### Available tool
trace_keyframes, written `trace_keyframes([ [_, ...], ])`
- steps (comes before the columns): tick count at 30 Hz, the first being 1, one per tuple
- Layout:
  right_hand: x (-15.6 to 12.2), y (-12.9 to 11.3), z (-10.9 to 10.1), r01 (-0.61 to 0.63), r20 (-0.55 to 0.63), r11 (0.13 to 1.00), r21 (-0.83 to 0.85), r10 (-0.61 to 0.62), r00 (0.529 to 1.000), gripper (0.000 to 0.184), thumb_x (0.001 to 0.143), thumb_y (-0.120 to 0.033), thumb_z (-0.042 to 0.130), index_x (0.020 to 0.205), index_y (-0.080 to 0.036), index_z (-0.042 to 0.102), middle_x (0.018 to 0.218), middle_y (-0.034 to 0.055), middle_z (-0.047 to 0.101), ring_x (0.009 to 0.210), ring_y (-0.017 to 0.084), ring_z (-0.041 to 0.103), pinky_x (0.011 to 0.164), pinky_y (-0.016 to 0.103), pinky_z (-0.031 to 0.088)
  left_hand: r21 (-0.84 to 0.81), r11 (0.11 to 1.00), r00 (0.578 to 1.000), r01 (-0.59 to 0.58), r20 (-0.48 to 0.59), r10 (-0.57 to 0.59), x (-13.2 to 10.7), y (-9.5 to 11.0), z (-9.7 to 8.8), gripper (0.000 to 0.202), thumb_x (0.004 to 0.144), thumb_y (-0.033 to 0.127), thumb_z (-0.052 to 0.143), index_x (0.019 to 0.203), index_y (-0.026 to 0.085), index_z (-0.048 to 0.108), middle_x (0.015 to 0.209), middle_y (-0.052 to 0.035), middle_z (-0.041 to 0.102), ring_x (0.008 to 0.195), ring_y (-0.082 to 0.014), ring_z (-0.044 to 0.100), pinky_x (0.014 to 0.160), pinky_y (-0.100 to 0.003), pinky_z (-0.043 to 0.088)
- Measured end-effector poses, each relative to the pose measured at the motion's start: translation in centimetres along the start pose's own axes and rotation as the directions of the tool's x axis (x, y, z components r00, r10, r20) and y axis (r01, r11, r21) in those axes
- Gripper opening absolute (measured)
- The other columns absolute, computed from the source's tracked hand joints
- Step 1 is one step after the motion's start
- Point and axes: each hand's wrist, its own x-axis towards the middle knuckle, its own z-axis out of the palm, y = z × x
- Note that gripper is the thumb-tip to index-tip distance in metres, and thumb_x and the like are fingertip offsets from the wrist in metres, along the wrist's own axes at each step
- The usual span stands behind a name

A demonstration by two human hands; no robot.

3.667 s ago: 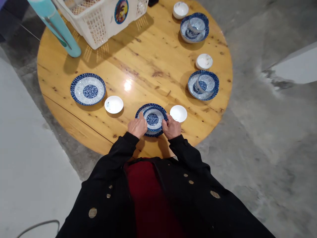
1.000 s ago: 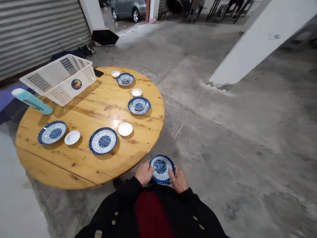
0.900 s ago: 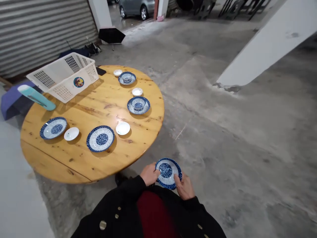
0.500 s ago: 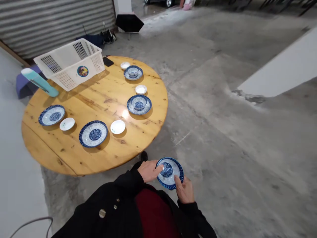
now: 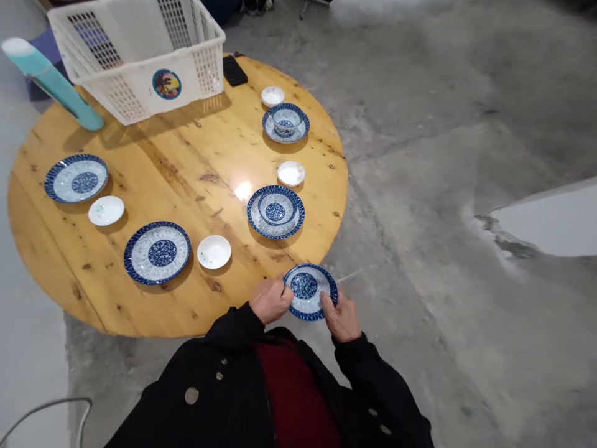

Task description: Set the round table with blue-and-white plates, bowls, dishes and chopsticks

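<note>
I hold a small blue-and-white bowl [image 5: 308, 290] in both hands, just off the near right edge of the round wooden table [image 5: 186, 186]. My left hand [image 5: 270, 300] grips its left rim and my right hand [image 5: 341, 315] grips its right rim, fingers closed. The nearest setting on the table is a blue plate with a bowl in it [image 5: 275, 211]. A bare blue plate [image 5: 157, 252] with a white saucer [image 5: 214, 251] beside it lies to the left.
Another bare blue plate [image 5: 76, 178] and white saucer [image 5: 106, 210] lie at the far left. A plate with a bowl [image 5: 285, 122] and two white saucers [image 5: 291, 173] [image 5: 273, 96] sit further back. A white plastic basket [image 5: 140, 56], a teal bottle [image 5: 51, 84] and a black phone [image 5: 234, 70] stand behind. Concrete floor surrounds the table.
I lifted the bowl off the plate, walked round the table's right side with it, and now hold it close to the near right edge. My view has tilted down.
</note>
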Motion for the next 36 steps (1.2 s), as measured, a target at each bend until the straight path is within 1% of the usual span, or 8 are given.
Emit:
trace_keyframes([
  [4, 4.9, -2.3, -0.1, 0.040, 0.021, 0.995, -0.086, -0.038, 0.999, 0.045, 0.087, -0.050, 0.036, 0.093, -0.016, 0.065, 0.079, 0.0123, 0.072, 0.075, 0.026, 0.066, 0.069, 0.033, 0.049, -0.013, 0.999, 0.994, 0.047, -0.094, -0.048, 2.3, 0.7, -3.3, 0.034, 0.094, 0.024, 0.036, 0.112, 0.013, 0.063, 0.101, -0.0148, 0.075, 0.094, -0.0280, 0.070, 0.082, -0.033, 0.048],
  [7, 8.2, -3.9, -0.3, 0.127, 0.088, 0.985, -0.115, -0.118, 0.989, 0.048, 0.091, -0.051, 0.033, 0.098, -0.016, 0.065, 0.085, 0.0136, 0.072, 0.084, 0.027, 0.067, 0.072, 0.033, 0.048, 0.015, 0.997, 0.984, 0.081, -0.159, -0.077, 3.7, 0.8, -5.7, 0.032, 0.095, 0.023, 0.037, 0.111, 0.014, 0.062, 0.102, -0.0130, 0.075, 0.098, -0.0280, 0.070, 0.083, -0.033, 0.047],
  [10, 11.6, -5.2, -0.4, 0.242, 0.149, 0.950, -0.198, -0.215, 0.965, 0.052, 0.096, -0.051, 0.029, 0.106, -0.014, 0.064, 0.091, 0.0156, 0.073, 0.089, 0.029, 0.067, 0.074, 0.033, 0.047, 0.004, 0.992, 0.970, 0.126, -0.209, -0.122, 5.1, 0.6, -7.3, 0.029, 0.095, 0.023, 0.038, 0.110, 0.014, 0.062, 0.098, -0.0121, 0.075, 0.097, -0.0281, 0.070, 0.082, -0.033, 0.047],
  [13, 14.9, -6.2, -0.3, 0.318, 0.190, 0.884, -0.343, -0.266, 0.945, 0.052, 0.097, -0.049, 0.029, 0.107, -0.012, 0.063, 0.084, 0.0149, 0.072, 0.083, 0.028, 0.067, 0.071, 0.031, 0.044, -0.048, 0.985, 0.954, 0.165, -0.247, -0.171, 6.6, 0.5, -8.3, 0.029, 0.095, 0.023, 0.038, 0.110, 0.014, 0.061, 0.099, -0.0125, 0.075, 0.097, -0.0276, 0.070, 0.080, -0.032, 0.047],
  [19, 20.1, -7.8, 0.8, 0.349, 0.231, 0.760, -0.549, -0.263, 0.937, 0.044, 0.097, -0.040, 0.036, 0.117, -0.009, 0.060, 0.078, 0.0139, 0.070, 0.074, 0.028, 0.064, 0.071, 0.032, 0.040, -0.073, 0.958, 0.912, 0.276, -0.294, -0.285, 9.7, 0.6, -9.4, 0.037, 0.095, 0.025, 0.037, 0.121, 0.010, 0.058, 0.100, -0.0148, 0.074, 0.101, -0.0293, 0.070, 0.084, -0.033, 0.047],
  [24, 23.3, -8.5, 1.8, 0.426, 0.337, 0.712, -0.558, -0.275, 0.901, 0.043, 0.095, -0.036, 0.040, 0.123, -0.009, 0.058, 0.082, 0.0147, 0.071, 0.076, 0.028, 0.064, 0.071, 0.031, 0.041, -0.065, 0.936, 0.882, 0.345, -0.320, -0.347, 11.9, 0.3, -9.5, 0.052, 0.095, 0.023, 0.035, 0.145, 0.008, 0.037, 0.104, -0.0150, 0.074, 0.104, -0.0315, 0.070, 0.089, -0.037, 0.048],
  [30, 25.2, -9.0, 2.2, 0.470, 0.477, 0.644, -0.604, -0.181, 0.860, 0.048, 0.097, -0.035, 0.038, 0.135, -0.009, 0.051, 0.092, 0.0181, 0.072, 0.084, 0.032, 0.067, 0.073, 0.035, 0.046, -0.014, 0.905, 0.860, 0.425, -0.308, -0.408, 13.1, 0.8, -9.4, 0.056, 0.095, 0.025, 0.035, 0.147, 0.005, 0.030, 0.099, -0.0173, 0.075, 0.097, -0.0325, 0.072, 0.087, -0.038, 0.050],
  [36, 26.1, -9.3, 2.6, 0.539, 0.563, 0.585, -0.606, -0.163, 0.810, 0.052, 0.098, -0.035, 0.036, 0.140, -0.005, 0.045, 0.094, 0.0209, 0.073, 0.087, 0.032, 0.070, 0.074, 0.035, 0.048, 0.010, 0.869, 0.828, 0.495, -0.308, -0.468, 13.5, 1.0, -9.4, 0.058, 0.095, 0.027, 0.036, 0.149, 0.007, 0.029, 0.096, -0.0185, 0.075, 0.094, -0.0326, 0.073, 0.085, -0.038, 0.051],
])
